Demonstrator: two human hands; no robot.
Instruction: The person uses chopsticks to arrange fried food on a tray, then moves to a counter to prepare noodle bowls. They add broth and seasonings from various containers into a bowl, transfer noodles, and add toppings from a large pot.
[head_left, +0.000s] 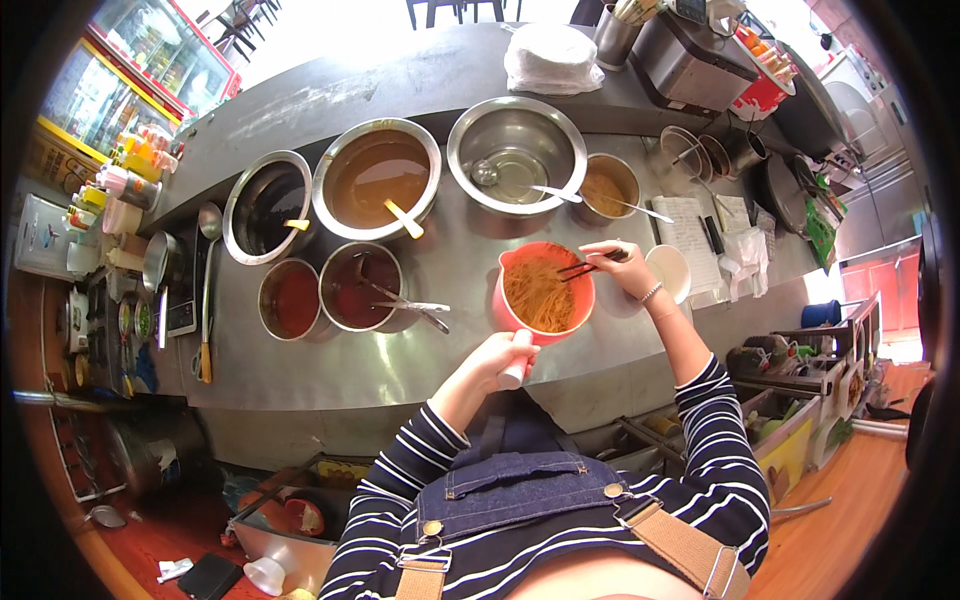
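Observation:
My left hand (504, 358) grips the pale handle of a red plastic mixing bowl (500, 289) with a pouring lip. Inside the bowl lie thin orange-brown noodles (541, 296). In my right hand (622, 266) are dark chopsticks (576, 270), their tips among the noodles. Beside that hand stands a white bowl (669, 271). Left of the red bowl are two steel pots, one with red liquid (296, 300), the other with dark red liquid (349, 296) and utensils resting across its rim.
Behind stand large steel bowls of dark liquid (266, 206), brown liquid (375, 180) and clear liquid (517, 161). A small pot (611, 187) holds a brown substance and a spoon. Notebooks (686, 240) lie right, a long ladle (208, 285) left. The steel counter (450, 375) ends before me.

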